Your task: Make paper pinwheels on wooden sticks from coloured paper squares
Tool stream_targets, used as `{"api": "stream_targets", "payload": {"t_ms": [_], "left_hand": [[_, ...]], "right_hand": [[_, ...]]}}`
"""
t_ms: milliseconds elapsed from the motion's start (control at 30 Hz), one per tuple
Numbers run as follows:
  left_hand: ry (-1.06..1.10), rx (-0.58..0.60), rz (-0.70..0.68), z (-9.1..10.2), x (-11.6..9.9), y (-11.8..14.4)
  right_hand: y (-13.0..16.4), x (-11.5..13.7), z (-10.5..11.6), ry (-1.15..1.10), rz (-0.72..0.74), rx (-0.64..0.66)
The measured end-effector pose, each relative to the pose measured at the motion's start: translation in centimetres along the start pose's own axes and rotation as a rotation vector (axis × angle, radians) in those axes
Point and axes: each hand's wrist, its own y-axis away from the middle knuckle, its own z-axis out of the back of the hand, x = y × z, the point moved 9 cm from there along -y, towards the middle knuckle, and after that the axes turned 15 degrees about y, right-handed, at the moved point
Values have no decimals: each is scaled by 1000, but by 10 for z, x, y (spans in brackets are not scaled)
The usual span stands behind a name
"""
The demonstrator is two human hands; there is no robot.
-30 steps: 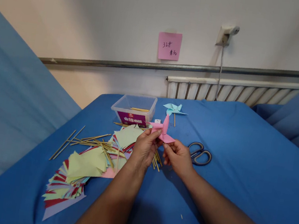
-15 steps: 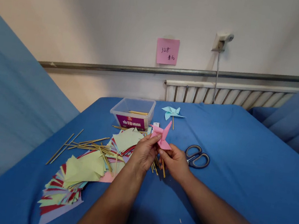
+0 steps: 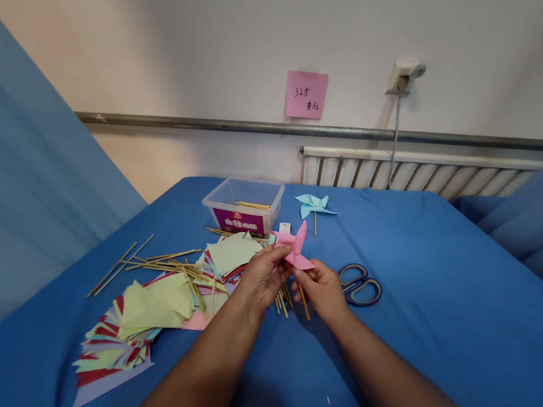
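A pink paper pinwheel (image 3: 297,255) is up above the blue-covered table, between my two hands. My left hand (image 3: 266,271) is closed on it, with the thumb pressed near its middle. Below the pinwheel my right hand (image 3: 322,290) has its fingers closed at the lower blade and a thin wooden stick (image 3: 305,304), which slants down toward the table. How the stick meets the pinwheel is hidden behind the fingers. Scissors (image 3: 361,285) with dark handles lie just right of my right hand, their blades mostly covered by it.
A clear plastic box (image 3: 245,193) with sticks stands at the back, beside a finished blue pinwheel (image 3: 315,205). Fanned colored paper squares (image 3: 155,308) and loose sticks (image 3: 167,263) spread over the left side. Blue curtains (image 3: 15,194) hang at both sides.
The pink pinwheel has turned slightly in my fingers, and the stick's lower end has swung a little to the right. Both hands keep their hold.
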Motion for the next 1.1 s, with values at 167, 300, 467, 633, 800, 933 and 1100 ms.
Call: {"api": "stream_targets", "payload": {"t_ms": [167,300,467,633,800,933,1100], "left_hand": [[0,-15,-25,0,-1,0],[-9,-30,-9,2,3,1],[7,-33,35,2,6,2],[6,9,25,-1,8,0],[21,14,34,-4,14,4],[38,-4,77,-4,22,8],[32,-42,63,-1,20,9]], "right_hand": [[4,18,17,206,176,-182],[8,31,21,424,334,-243],[9,39,28,448,421,-281],[11,42,23,463,405,-252],[10,35,22,372,333,-281],[10,34,28,349,344,-332],[11,38,33,339,388,-336]]}}
